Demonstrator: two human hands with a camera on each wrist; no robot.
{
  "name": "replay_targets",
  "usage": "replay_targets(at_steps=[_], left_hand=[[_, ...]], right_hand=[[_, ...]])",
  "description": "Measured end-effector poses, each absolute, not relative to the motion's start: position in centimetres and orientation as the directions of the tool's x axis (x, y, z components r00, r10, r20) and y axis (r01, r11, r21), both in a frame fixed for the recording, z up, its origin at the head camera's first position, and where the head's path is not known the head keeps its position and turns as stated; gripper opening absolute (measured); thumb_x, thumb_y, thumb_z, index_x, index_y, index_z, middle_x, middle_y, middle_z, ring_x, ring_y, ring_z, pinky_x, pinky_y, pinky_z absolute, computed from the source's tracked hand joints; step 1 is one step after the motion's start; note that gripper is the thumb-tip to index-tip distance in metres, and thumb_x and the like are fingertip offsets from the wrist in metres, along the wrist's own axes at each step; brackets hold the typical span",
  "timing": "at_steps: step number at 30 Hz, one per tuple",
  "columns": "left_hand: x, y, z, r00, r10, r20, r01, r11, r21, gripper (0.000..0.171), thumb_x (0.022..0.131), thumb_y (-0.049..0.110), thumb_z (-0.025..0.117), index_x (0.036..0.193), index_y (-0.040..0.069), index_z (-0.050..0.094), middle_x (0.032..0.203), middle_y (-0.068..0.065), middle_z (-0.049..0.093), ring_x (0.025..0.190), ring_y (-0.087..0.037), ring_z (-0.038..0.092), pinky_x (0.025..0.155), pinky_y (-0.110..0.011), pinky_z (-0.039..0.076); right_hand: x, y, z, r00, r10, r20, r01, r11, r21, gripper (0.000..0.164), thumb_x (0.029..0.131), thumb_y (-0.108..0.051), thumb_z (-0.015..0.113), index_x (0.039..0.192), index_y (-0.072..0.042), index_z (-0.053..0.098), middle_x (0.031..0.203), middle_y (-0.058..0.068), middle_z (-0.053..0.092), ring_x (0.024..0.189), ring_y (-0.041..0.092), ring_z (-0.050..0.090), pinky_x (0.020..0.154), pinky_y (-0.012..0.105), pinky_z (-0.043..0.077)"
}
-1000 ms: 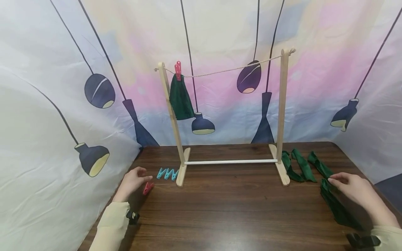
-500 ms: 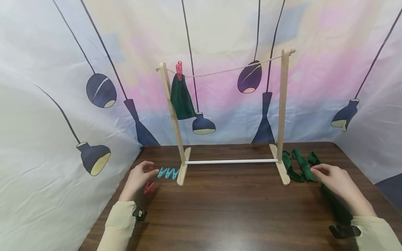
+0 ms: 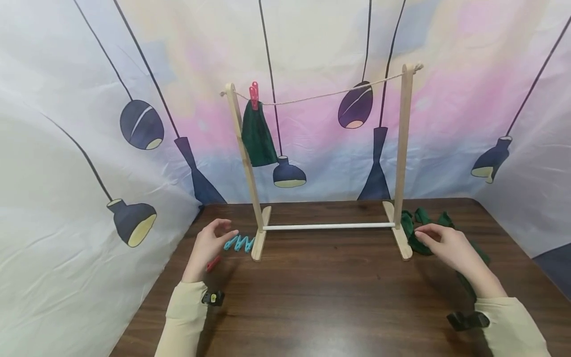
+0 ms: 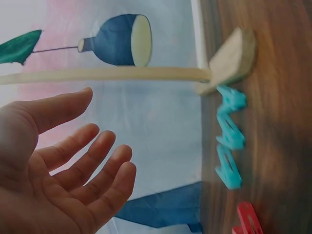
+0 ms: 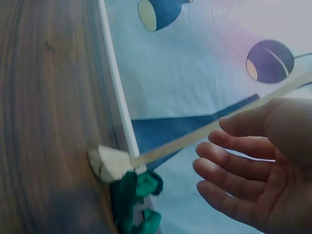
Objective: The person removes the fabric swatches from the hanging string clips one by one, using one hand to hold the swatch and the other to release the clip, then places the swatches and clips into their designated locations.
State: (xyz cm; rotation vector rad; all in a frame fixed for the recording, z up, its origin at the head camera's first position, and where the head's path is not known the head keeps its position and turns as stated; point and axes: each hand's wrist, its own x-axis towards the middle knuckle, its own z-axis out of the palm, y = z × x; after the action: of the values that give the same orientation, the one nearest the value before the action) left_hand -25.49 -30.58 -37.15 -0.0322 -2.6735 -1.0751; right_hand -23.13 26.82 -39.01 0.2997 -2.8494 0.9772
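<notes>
My left hand (image 3: 209, 248) hovers over the left of the table, fingers relaxed and holding nothing. Beside it lie several blue clothespins (image 3: 239, 243), and below it a red clothespin (image 3: 213, 264) partly hidden by the hand. My right hand (image 3: 450, 248) is raised above green cloth pieces (image 3: 421, 216), its fingers loosely bent with nothing between them in the right wrist view. It hides part of those cloths. On the rope (image 3: 321, 95) of the wooden stand, a red clothespin (image 3: 254, 95) holds a green cloth (image 3: 258, 136) at the left end.
The wooden stand has a left post (image 3: 245, 158), a right post (image 3: 403, 148) and a white rod (image 3: 330, 226) low between its feet. A brown wooden table (image 3: 321, 307) carries everything. Behind hangs a fabric backdrop (image 3: 321, 44) printed with lamps.
My right hand has moved left and inward, away from the nearest green cloth it was touching. My left hand has risen and shifted right, away from the red clothespin. The cloths look unmoved.
</notes>
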Motion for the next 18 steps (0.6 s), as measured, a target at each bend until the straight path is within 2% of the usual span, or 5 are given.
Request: replay_targets(at_steps=[6,13,18], left_hand=[[-25.7,-29.5,-36.3,-0.961,-0.064,0.270,0.152,0.693,0.705,0.049,0.094,0.035,0.072,0.132,0.007,0.060,0.125,-0.017,0.065,0.111,-0.035,0.062,0.092,-0.052,0.049],[-25.3,-28.3,-35.1,-0.953,-0.077,0.294,0.179,0.640,0.747,0.052,0.092,0.040,0.074,0.132,0.009,0.061,0.126,-0.014,0.065,0.114,-0.034,0.061,0.096,-0.052,0.047],[-24.9,-27.7,-34.5,-0.948,-0.085,0.308,0.194,0.613,0.766,0.052,0.091,0.040,0.075,0.131,0.010,0.062,0.126,-0.013,0.065,0.112,-0.032,0.062,0.094,-0.049,0.047]], right_hand=[[-23.5,25.0,-38.1,-0.969,-0.161,0.188,-0.244,0.748,-0.617,0.049,0.106,-0.041,0.051,0.132,-0.001,0.062,0.120,0.023,0.067,0.107,0.042,0.064,0.077,0.052,0.054],[-23.5,23.3,-37.4,-0.960,-0.181,0.213,-0.277,0.725,-0.631,0.045,0.105,-0.039,0.053,0.130,-0.003,0.064,0.111,0.014,0.070,0.098,0.030,0.066,0.070,0.039,0.052],[-23.4,22.3,-36.6,-0.954,-0.185,0.237,-0.296,0.712,-0.636,0.043,0.104,-0.040,0.055,0.127,-0.005,0.067,0.109,0.011,0.071,0.094,0.026,0.065,0.069,0.037,0.050]])
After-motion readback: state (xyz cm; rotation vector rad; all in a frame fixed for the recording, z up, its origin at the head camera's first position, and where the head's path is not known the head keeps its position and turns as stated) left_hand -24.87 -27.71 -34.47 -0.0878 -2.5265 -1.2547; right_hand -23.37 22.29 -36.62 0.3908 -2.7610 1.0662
